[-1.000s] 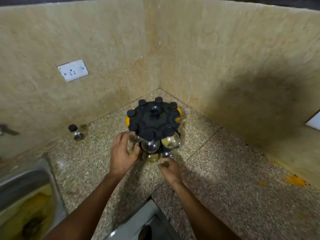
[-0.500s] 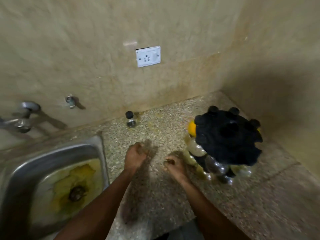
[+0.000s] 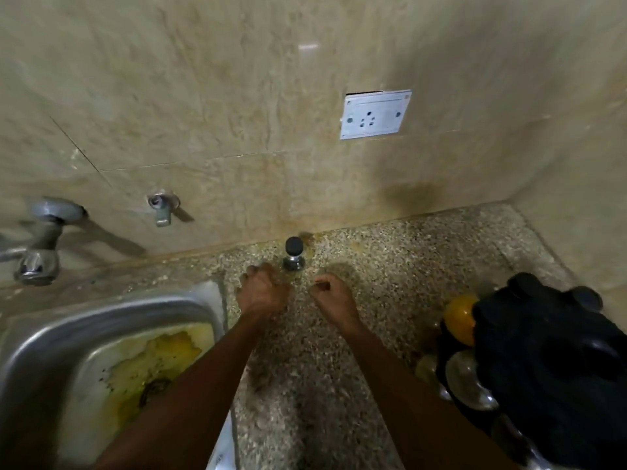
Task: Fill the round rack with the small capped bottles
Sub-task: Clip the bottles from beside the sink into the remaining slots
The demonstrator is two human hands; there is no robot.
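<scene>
Kitchen, steel sink (image 3: 112, 320), taps (image 3: 37, 262), granite counter (image 3: 390, 252)

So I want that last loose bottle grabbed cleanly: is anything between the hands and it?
Nothing visible. The small capped bottle stands alone by the wall, just beyond the left hand and the right hand, with only bare countertop between. The round rack sits off to the right.
</scene>
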